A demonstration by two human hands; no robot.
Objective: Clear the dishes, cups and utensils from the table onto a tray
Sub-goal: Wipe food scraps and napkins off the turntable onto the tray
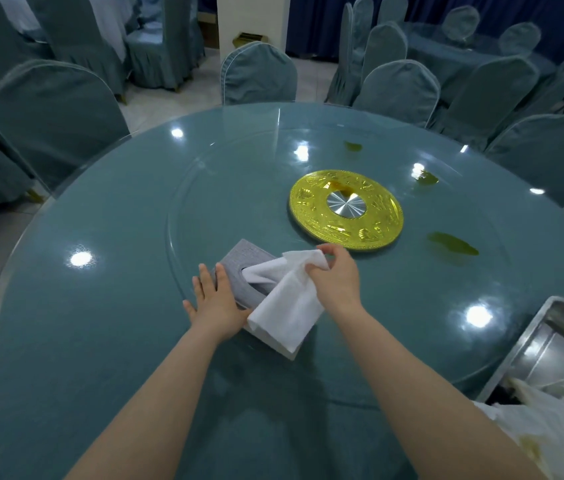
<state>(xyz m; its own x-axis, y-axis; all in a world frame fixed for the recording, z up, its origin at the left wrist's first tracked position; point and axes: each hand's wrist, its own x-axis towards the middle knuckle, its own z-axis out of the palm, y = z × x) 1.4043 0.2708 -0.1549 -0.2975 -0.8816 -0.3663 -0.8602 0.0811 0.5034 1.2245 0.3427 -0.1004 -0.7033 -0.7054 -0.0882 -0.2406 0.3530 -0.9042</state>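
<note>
From the head view, the round teal glass-topped bench [100,341] carries no dishes, cups or utensils that I can see. The rectangular steel tray [530,344] sits at its right edge, holding crumpled white paper [550,410]; whether tableware lies under it is hidden. So the clearing looks about done, and what is left appears to be wiping: yellowish-green spills [453,244] lie near the gold embossed turntable disc [346,211]. The left hand [216,303] lies flat, fingers straight, pressing the grey fabric-covered tissue box [239,268] down. The right hand [334,275] has its grip closed on a white tissue [287,303], which trails from the slot of the box.
</note>
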